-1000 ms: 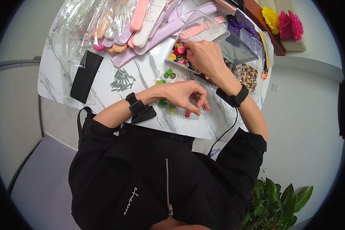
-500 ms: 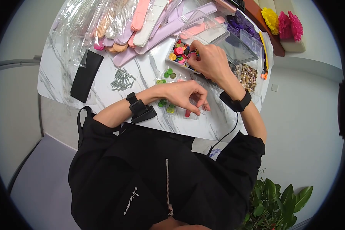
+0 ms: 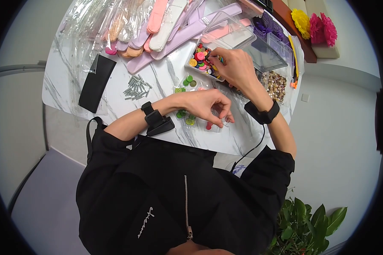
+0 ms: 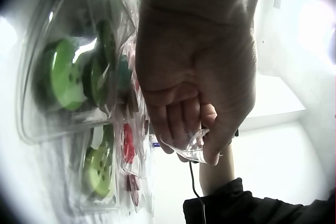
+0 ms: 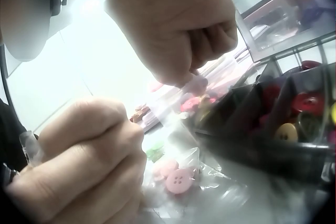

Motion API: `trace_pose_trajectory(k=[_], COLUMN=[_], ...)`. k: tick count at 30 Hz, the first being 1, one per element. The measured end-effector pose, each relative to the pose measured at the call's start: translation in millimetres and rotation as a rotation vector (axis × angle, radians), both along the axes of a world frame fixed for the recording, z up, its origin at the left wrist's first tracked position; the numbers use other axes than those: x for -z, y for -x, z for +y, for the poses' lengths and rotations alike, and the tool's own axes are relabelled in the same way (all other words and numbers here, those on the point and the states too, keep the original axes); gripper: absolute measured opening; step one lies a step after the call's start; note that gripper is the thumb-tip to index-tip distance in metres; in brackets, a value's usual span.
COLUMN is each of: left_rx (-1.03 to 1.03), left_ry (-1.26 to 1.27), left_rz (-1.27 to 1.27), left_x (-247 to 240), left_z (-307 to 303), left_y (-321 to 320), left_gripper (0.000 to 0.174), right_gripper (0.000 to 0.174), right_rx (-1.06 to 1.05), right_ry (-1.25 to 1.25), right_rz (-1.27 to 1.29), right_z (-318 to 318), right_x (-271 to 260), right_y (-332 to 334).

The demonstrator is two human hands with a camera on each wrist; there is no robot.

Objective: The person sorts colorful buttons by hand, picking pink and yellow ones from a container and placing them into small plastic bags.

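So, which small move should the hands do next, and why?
Probably the right hand should pinch one of the buttons in the box: its fingers are over them, though whether they hold one is unclear. The left hand pinches clear plastic showing no button; bags of buttons lie nearby.

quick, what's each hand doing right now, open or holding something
Left hand: closed, pinching a small clear plastic bag.
Right hand: closed, curled over the mixed buttons; whether it holds one cannot be told.

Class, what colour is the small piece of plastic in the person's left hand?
Colourless and see-through; the plastic shows best in the left wrist view.
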State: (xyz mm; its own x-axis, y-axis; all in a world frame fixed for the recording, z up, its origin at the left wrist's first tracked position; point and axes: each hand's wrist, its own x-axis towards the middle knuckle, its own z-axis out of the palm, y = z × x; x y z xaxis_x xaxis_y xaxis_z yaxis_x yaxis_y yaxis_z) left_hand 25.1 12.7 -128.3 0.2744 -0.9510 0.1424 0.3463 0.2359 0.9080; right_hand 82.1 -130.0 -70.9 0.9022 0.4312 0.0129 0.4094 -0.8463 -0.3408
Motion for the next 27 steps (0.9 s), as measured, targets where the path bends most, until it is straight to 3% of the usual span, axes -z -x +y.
trace_pose_trajectory(k=[4, 8, 11, 12, 15, 20, 27], left_rx=[-0.008, -0.026, -0.082, -0.094, -0.105, -0.139, -0.2], left_ry=[-0.004, 0.001, 0.048, 0.046, 0.044, 0.04, 0.003], left_rz=[-0.001, 0.044, 0.074, 0.058, 0.031, 0.047, 0.023], left_x=[-4.2, -5.3, -3.7, -4.1, -4.9, -4.5, -5.9], left_z=[0.4, 1.2, -0.9, -0.7, -2.0, -2.8, -2.3], left_y=[-0.3, -0.3, -2.1, -2.9, -3.2, 0.4, -6.7], left_gripper=[0.022, 0.021, 0.021, 0.021, 0.022, 0.022, 0.023], right_gripper=[0.017, 0.02, 0.027, 0.027, 0.034, 0.042, 0.052], right_rx=[0.022, 0.103, 0.417, 0.419, 0.308, 0.466, 0.472], right_ry=[-0.042, -0.355, -0.687, -0.69, -1.469, -1.489, -1.86], right_rz=[0.069, 0.216, 0.667, 0.666, 1.197, 1.101, 1.11], right_z=[-2.4, -13.2, -32.6, -40.7, -63.7, -62.9, -59.0], right_x=[-7.4, -9.6, -24.6, -24.9, -20.0, -20.9, -42.3], right_y=[-0.5, 1.7, 5.3, 8.7, 25.8, 51.2, 74.6])
